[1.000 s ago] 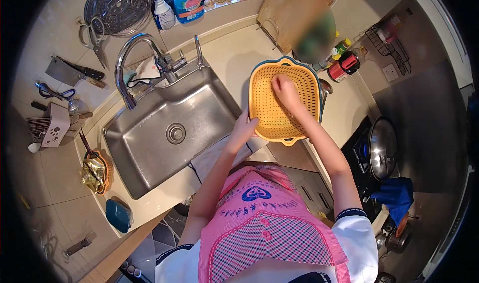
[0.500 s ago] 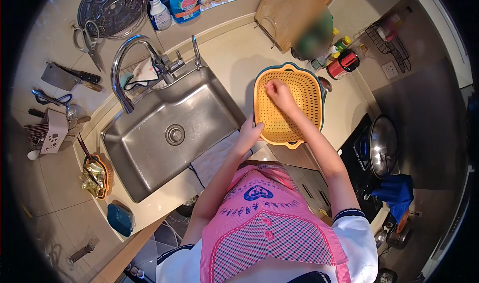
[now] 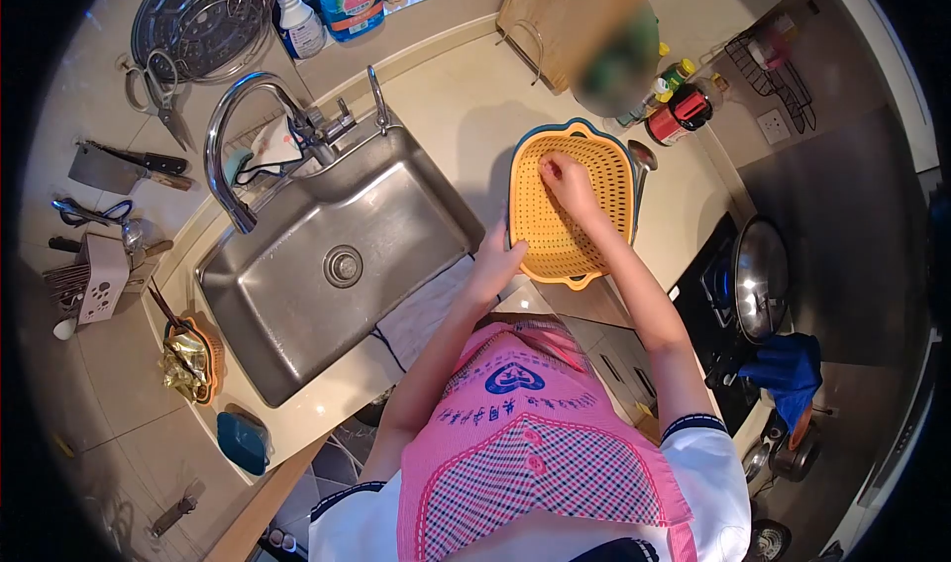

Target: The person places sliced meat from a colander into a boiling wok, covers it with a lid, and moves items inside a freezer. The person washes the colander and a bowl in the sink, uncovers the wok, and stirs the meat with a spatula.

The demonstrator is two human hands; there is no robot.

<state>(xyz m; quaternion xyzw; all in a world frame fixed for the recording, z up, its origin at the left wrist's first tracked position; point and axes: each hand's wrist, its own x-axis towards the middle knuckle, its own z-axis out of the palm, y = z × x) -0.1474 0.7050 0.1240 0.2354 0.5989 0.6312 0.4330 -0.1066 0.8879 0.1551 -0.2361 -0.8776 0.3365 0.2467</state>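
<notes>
A yellow plastic colander (image 3: pixel 543 205) sits in a dark teal basin (image 3: pixel 573 124) at the counter's edge, right of the sink. My left hand (image 3: pixel 496 262) grips the pair by the lower left side, thumb over the rim and the other fingers hidden behind the wall. Inside the colander is my right hand (image 3: pixel 573 190), its fingers curled together above the perforated bottom. A small reddish spot shows at those fingertips, too small to name. Beside the basin's right side lies a metal ladle (image 3: pixel 643 156).
To the left are a steel sink (image 3: pixel 396 215) and a curved faucet (image 3: pixel 220 156). A cutting board (image 3: pixel 555 17), a blurred green item and several bottles (image 3: pixel 682 116) stand behind. A lidded pan (image 3: pixel 761 280) sits on the stove at right. A cloth (image 3: pixel 426 309) hangs over the sink's front edge.
The view has shifted slightly. My right hand stays within the colander, its fingers turned a little and still curled. More of the ladle shows now. My left hand keeps its hold.
</notes>
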